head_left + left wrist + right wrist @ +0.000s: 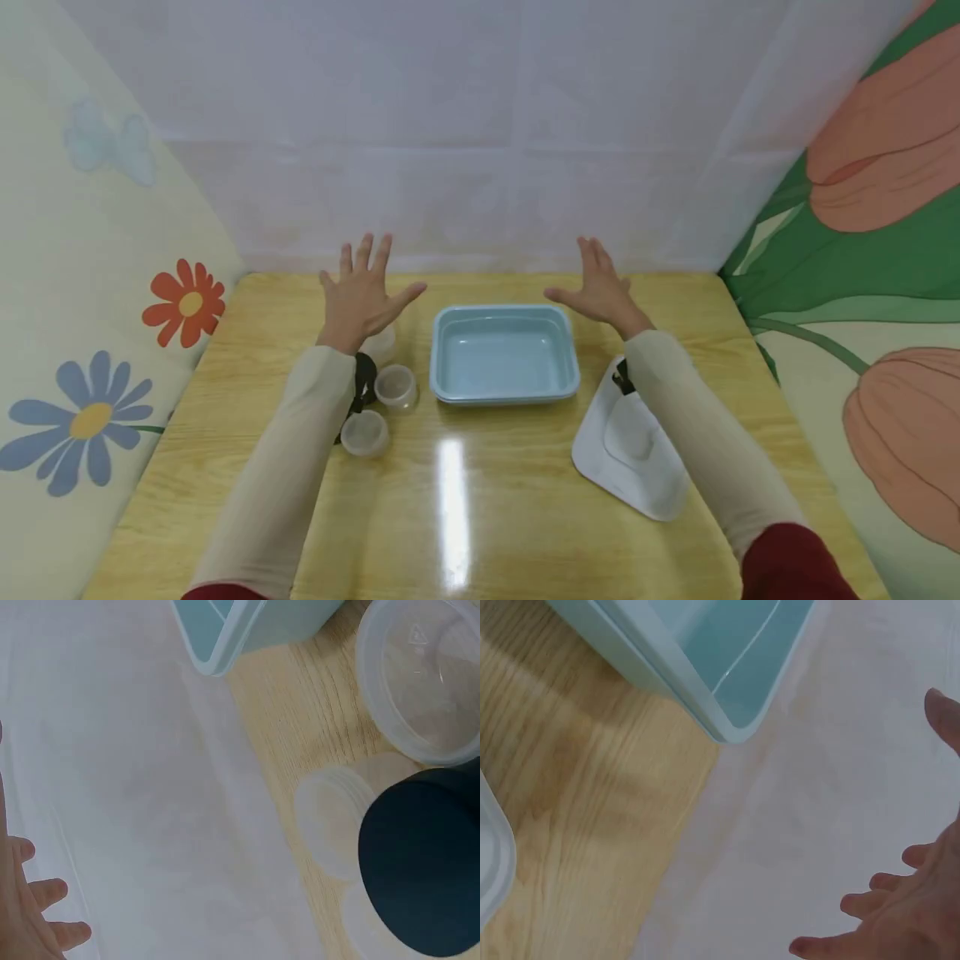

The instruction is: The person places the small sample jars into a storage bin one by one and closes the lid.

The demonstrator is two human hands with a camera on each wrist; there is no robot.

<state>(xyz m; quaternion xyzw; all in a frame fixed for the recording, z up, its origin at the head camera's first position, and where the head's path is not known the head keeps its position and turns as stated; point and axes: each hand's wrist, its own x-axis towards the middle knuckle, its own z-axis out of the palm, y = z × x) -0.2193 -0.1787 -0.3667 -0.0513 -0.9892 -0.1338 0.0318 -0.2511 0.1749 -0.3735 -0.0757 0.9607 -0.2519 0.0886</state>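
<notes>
Both hands are raised over the back of the wooden table, fingers spread and holding nothing. My left hand [358, 298] is up to the left of a light blue rectangular basin [504, 358], above a group of clear plastic cups. My right hand [602, 292] is to the basin's right, thumb pointing inward. Beneath the left wrist stand a clear round cup [395, 387], another clear cup [365, 433] and a black round object [424, 862], partly covered by the sleeve. Under the right forearm lies a white tray [600, 471] with a smaller white piece on it.
A white cloth [480, 150] hangs behind the table's back edge. Floral panels stand on both sides, with a red flower [183, 302] at left and pink tulips [907, 433] at right. Light glares on the wooden table [510, 517] in front of the basin.
</notes>
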